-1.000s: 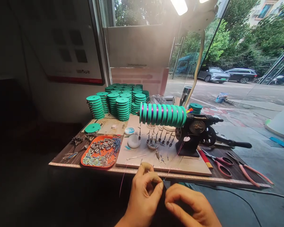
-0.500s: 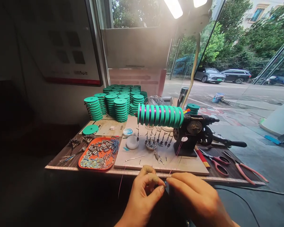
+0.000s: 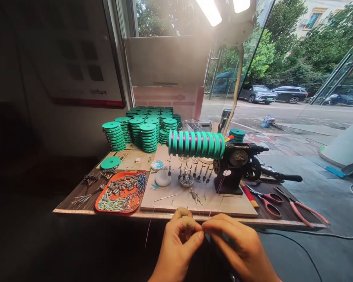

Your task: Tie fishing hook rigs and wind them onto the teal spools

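Note:
In front of the table edge, my left hand [image 3: 181, 243] is closed in a pinch, with tan covers on two fingers. Its fingertips hold something tiny, mostly hidden. My right hand [image 3: 238, 239] meets it there, thumb and finger pinched at thin fishing line. A strand of pink line [image 3: 210, 214] comes down behind the right fingers. Beyond the hands, a row of green foam spools [image 3: 197, 144] wound with purple line sits on the shaft of a black hand-cranked winder [image 3: 238, 158]. Several small dark rigs [image 3: 195, 172] hang below the spools.
An orange tray [image 3: 97, 206] of sinkers and small tubes stands left, before stacked green spools [image 3: 148, 137]. A white round dish [image 3: 162, 178] and a bowl of small metal parts [image 3: 186, 180] lie on the board [image 3: 164, 205]. Scissors [image 3: 272, 203] and pliers [image 3: 302, 211] lie right.
My right hand has turned slightly, its fingertips closing in on the left ones. The blue bit seen between them is now mostly covered. The whole view has shifted slightly.

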Available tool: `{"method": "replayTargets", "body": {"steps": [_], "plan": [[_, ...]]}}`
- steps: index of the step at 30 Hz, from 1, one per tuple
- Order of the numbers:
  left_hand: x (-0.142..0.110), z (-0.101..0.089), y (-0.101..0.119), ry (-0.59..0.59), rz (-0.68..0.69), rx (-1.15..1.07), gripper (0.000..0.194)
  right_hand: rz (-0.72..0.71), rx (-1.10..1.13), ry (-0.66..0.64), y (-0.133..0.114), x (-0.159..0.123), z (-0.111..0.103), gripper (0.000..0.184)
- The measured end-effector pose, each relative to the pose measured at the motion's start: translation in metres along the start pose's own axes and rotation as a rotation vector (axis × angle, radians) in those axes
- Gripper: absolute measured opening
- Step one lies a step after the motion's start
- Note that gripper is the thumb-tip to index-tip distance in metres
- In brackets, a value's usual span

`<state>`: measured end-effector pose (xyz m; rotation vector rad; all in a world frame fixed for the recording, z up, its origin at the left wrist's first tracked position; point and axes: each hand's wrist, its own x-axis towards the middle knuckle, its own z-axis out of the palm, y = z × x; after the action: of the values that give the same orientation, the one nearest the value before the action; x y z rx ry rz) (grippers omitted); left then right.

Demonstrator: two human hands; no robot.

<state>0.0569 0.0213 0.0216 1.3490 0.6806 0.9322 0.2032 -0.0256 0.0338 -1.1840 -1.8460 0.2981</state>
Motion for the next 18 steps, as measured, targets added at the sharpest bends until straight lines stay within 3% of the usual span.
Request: {"method": "replayTargets", "body": {"steps": [3, 7, 13, 18], "plan": [[0.0, 0.002, -0.001, 0.005, -0.011, -0.021, 0.016, 0.121, 0.099, 0.026, -0.002, 0.001, 0.004, 0.013], [0.0, 0.002, -0.002, 0.023, -0.021, -0.031, 0.016, 0.134, 0.111, 0.025, -0.001, 0.0, 0.006, 0.013], [-0.001, 0.001, 0.002, 0.016, -0.016, -0.034, 0.006, -0.032, -0.015, -0.004, -0.003, 0.002, -0.004, 0.019], [-0.001, 0.001, 0.002, 0.001, 0.006, -0.015, 0.007, -0.201, -0.249, 0.114, -0.001, 0.003, -0.005, 0.021]]}}
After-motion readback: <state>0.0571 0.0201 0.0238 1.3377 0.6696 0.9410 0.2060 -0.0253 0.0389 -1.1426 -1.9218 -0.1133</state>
